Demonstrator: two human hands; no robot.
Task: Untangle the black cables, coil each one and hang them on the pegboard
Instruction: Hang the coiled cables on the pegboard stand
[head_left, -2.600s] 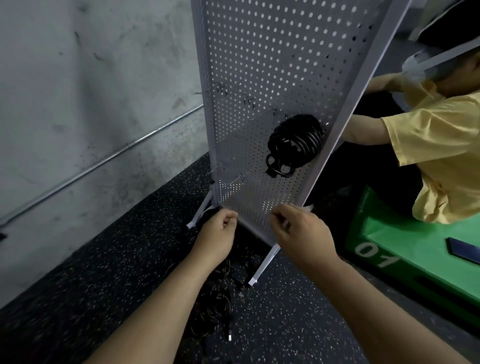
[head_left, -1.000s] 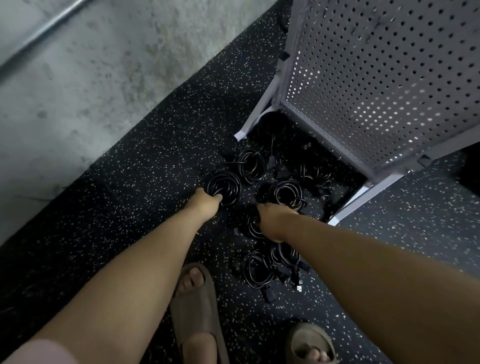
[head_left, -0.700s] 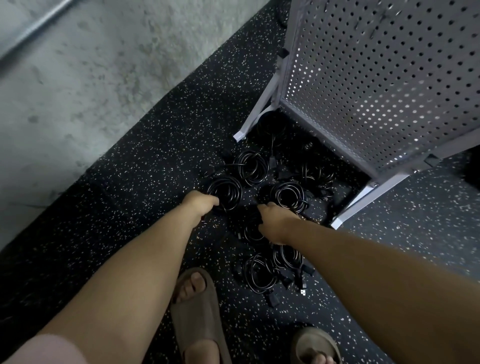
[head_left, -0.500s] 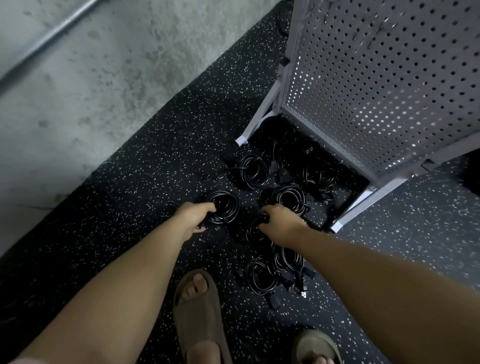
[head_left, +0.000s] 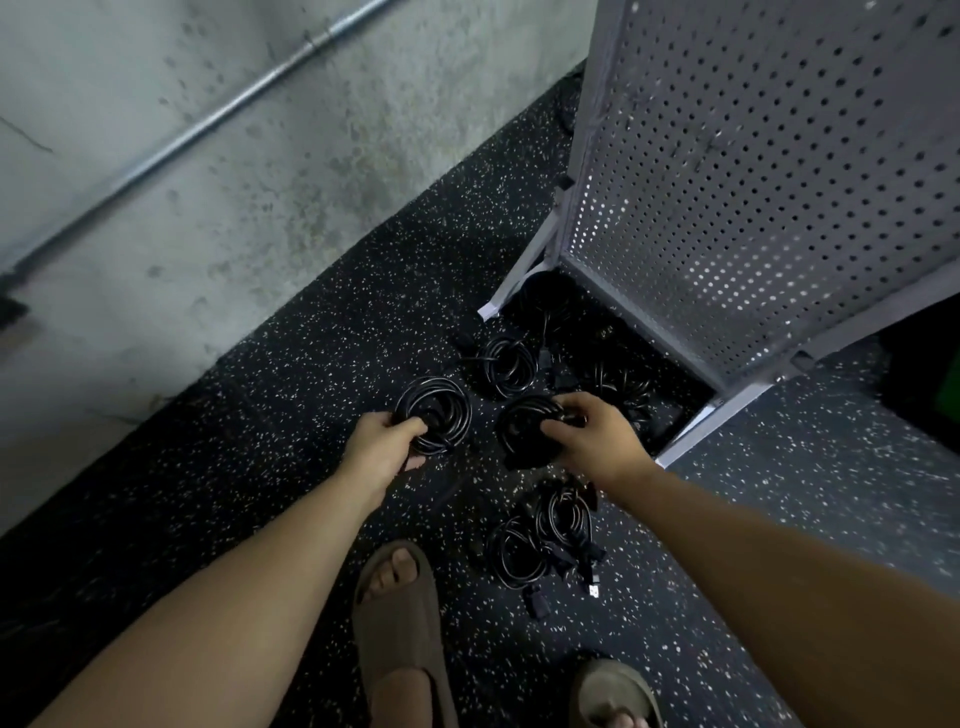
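Several coiled black cables lie on the speckled black floor below the grey pegboard (head_left: 769, 171). My left hand (head_left: 382, 447) grips one coil (head_left: 441, 402) at its near rim and holds it off the floor. My right hand (head_left: 592, 436) grips a second coil (head_left: 519, 426), fingers curled over its top. Another coil (head_left: 506, 364) lies just beyond them. Two more coils (head_left: 545, 540) lie together near my feet, plugs trailing. Further cables sit in shadow under the board and are hard to make out.
The pegboard stands on splayed metal legs (head_left: 696, 431) at the right. A concrete wall (head_left: 218, 171) with a metal pipe (head_left: 218, 117) runs along the left. My two sandalled feet (head_left: 400, 623) are at the bottom. A green box edge (head_left: 940, 410) shows at far right.
I looked down from the pegboard to the floor pile. Both hands reached into the coils, each closed on one, and now lift them slightly towards me.
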